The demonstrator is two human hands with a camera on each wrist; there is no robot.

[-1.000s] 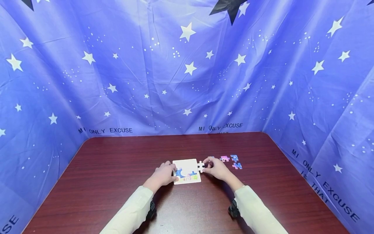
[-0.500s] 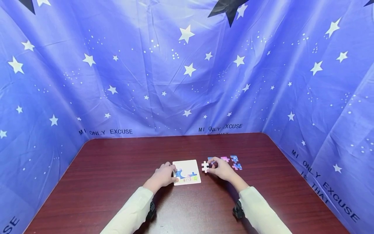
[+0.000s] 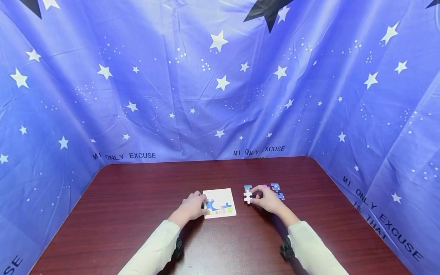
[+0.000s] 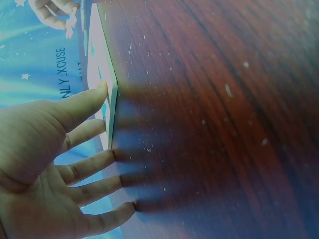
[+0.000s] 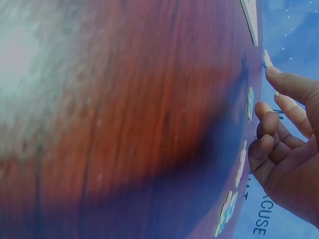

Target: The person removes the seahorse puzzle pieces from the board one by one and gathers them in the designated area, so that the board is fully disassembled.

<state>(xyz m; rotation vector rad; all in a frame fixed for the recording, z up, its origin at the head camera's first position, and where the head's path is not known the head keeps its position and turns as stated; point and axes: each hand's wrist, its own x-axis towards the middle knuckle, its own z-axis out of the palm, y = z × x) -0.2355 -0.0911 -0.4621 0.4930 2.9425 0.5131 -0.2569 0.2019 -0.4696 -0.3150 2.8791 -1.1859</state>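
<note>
A pale jigsaw puzzle piece (image 3: 248, 197) is pinched between thumb and finger of my right hand (image 3: 269, 199), held above the table. In the right wrist view it shows edge-on as a thin piece (image 5: 267, 59) at the thumb tip. To its left lies a square puzzle board (image 3: 218, 191) with a white frame, its lower part filled with blue, pink and green pieces. My left hand (image 3: 193, 205) rests along the board's left edge. In the left wrist view its thumb (image 4: 94, 102) lies over the board's edge, and the outstretched lower fingers (image 4: 94, 189) touch the table.
Loose puzzle pieces lie beyond my right hand: a blue-green piece (image 3: 248, 188), a pink one (image 3: 265, 186) partly hidden by the hand, and blue ones (image 3: 275, 187) farther right. The dark red wooden table (image 3: 148, 183) ends at a blue star-patterned curtain (image 3: 192, 84).
My right hand has carried the pale piece rightward, away from the board's right edge and in front of the blue-green piece. The left hand and the board have stayed in place.
</note>
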